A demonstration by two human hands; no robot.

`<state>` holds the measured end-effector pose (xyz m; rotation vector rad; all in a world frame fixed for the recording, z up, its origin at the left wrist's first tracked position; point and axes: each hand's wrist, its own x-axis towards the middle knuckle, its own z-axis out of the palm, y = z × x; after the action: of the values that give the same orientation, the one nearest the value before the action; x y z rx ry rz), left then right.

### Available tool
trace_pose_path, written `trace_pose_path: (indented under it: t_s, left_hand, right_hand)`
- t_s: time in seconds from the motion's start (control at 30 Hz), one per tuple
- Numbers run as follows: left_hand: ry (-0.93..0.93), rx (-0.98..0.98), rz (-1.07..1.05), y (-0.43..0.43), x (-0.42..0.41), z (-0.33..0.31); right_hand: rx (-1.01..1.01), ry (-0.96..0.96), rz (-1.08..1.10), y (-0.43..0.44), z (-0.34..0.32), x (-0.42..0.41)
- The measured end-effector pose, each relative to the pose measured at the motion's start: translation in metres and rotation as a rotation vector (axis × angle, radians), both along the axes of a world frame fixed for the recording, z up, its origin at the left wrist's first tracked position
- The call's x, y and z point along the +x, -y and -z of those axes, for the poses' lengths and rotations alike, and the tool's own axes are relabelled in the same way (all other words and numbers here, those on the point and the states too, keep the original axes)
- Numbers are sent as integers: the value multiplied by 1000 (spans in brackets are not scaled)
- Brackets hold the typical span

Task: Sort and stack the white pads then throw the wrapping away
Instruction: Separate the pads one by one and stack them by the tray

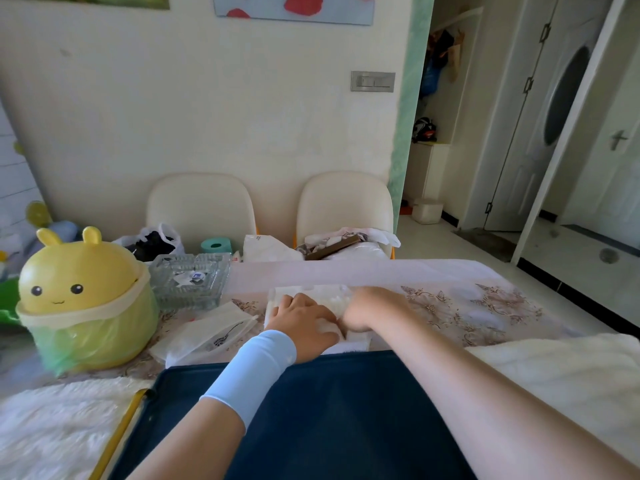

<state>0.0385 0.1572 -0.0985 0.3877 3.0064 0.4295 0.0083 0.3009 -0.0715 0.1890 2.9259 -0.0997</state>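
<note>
My left hand lies flat w/ straight fingers on the white pads, mid tabletop. My right hand touches their edge; grip blurred, cannot tell. Pads prob. soft, light: hold by both sides.

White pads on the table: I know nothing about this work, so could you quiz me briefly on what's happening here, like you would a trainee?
1. True or false: the left hand and the right hand are both on the white pads.
2. What stands on the table, to the left of the pads?
A. a yellow bin with a face
B. a kettle
C. a laptop
3. Fill in: ___ chairs stand behind the table.

Key: 1 true; 2 A; 3 two.
</note>
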Motion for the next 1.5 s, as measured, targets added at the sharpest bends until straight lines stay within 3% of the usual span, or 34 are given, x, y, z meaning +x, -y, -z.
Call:
trace_pose_path:
  t_s: [0.33,0.43,0.63,0.83,1.0,1.2,1.27,1.33,1.43,1.5]
  left_hand:
    - [-39,160,52,15,-1,4]
    - [-63,-27,2,29,-13,8]
    - [-31,-234,6,11,-11,18]
    - [40,101,-50,31,-16,8]
    - [-8,-155,-31,37,-27,26]
    - [-37,-232,-16,28,-29,29]
    - [-5,-166,-24,30,-30,28]
    - [41,76,-71,35,-32,22]
    - [41,521,-226,44,-37,8]
    - [29,585,-337,51,-48,3]
  right_hand:
    - [-113,-249,-1,-13,3,8]
    - [-168,-409,-72,-19,-2,13]
    - [-229,-102,-375,3,33,27]
    - [-83,-78,-342,4,41,17]
    - [-152,-118,-406,16,41,16]
    - [-174,-43,-395,19,43,10]
    - [-209,1,-396,20,39,9]
    - [-365,24,-385,15,28,9]
    - [-773,-170,-292,-2,9,-4]
    - [-907,-267,-83,-17,2,-22]
